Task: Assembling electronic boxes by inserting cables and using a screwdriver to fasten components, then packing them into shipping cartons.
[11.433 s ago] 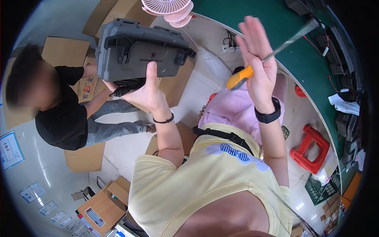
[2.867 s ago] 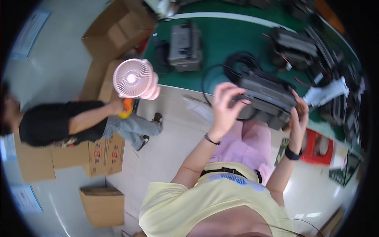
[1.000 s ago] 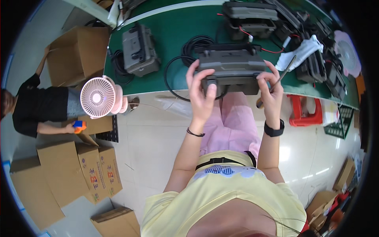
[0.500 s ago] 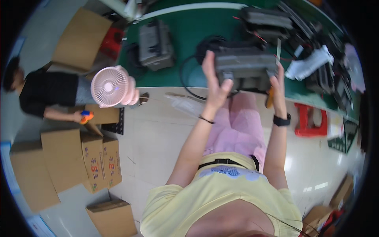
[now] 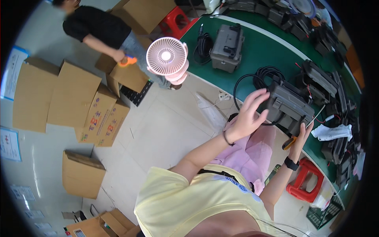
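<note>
A dark grey hard case with latches [image 5: 290, 103] is at the near edge of the green table [image 5: 252, 51]. My left hand [image 5: 249, 114] is at its left end, fingers spread; whether the fingertips touch the case I cannot tell. At the case's right end, my right hand [image 5: 302, 139] is closed round a screwdriver [image 5: 289, 143] with an orange and black handle, its thin shaft pointing up past the case. Behind the case lies a coil of black cable [image 5: 268, 77], and a loop of it hangs over the table edge.
Another grey case [image 5: 227, 48] stands farther left beside a black cable [image 5: 203, 47]. Several opened cases [image 5: 316, 81] and a white cloth [image 5: 332, 132] lie right. A pink fan [image 5: 166, 57] is at the table's left edge. A red stool [image 5: 306, 181] stands below. A person [image 5: 103, 33] holds an orange tool.
The view has turned, so the table now slants down to the right. My left hand has come off the latch and opened. The screwdriver stays in my right hand.
</note>
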`<state>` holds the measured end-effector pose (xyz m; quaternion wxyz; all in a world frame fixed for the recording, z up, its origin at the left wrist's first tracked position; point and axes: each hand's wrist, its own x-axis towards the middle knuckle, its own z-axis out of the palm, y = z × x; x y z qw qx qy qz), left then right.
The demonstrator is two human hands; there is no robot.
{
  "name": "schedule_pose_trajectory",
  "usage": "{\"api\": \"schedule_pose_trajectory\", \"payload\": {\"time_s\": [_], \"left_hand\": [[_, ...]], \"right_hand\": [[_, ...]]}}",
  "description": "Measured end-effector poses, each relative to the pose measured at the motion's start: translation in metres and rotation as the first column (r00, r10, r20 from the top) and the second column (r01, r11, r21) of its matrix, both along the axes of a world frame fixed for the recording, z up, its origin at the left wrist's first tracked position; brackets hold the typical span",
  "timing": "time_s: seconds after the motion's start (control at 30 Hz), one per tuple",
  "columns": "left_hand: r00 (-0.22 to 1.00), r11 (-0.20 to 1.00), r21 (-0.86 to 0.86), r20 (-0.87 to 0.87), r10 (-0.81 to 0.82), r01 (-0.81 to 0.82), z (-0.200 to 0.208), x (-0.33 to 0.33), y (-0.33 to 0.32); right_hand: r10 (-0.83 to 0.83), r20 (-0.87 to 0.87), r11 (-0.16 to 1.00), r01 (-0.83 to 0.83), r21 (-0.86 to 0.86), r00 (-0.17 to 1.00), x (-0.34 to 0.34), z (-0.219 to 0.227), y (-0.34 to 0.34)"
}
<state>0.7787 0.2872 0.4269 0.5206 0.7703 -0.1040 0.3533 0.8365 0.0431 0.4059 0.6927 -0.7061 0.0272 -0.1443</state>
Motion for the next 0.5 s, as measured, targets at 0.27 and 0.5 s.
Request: {"api": "schedule_pose_trajectory", "payload": {"time_s": [0.27,0.5], "left_hand": [[0.516,0.613,0.779,-0.476,0.712,-0.127,-0.151,-0.185,0.157],[0.502,0.816,0.578,-0.715,0.487,0.032,-0.152,-0.231,0.166]], "right_hand": [[0.010,-0.156,0.999,-0.002,0.047,0.988,-0.003,-0.005,-0.005],[-0.027,-0.147,0.999,0.023,-0.023,0.989,-0.002,0.005,-0.001]]}}
